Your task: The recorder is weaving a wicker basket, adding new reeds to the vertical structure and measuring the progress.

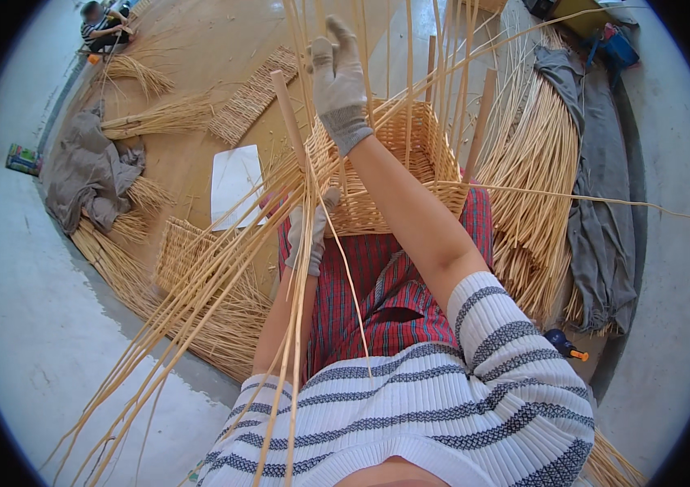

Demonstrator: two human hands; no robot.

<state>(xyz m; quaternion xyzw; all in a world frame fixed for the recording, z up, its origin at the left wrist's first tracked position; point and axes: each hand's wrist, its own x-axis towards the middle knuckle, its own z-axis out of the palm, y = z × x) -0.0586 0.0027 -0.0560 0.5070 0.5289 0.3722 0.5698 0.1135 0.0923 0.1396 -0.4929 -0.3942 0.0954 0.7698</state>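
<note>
A rectangular wicker basket of pale willow rods is held on my lap, its weaving unfinished at the top, with tall thin stakes rising from its walls. Thicker wooden sticks stand at its corners. My right hand, in a grey-white glove, is raised above the basket's far left side, fingers stretched upward and apart among the stakes. At the near left corner my gloved left hand grips the basket wall, partly hidden by a fan of long loose rods that sweeps down to the left.
On the right lies a big bundle of rods beside dark grey cloth. To the left are woven panels, a white sheet, a grey cloth and more rods. Another person sits far left. One long rod juts rightward.
</note>
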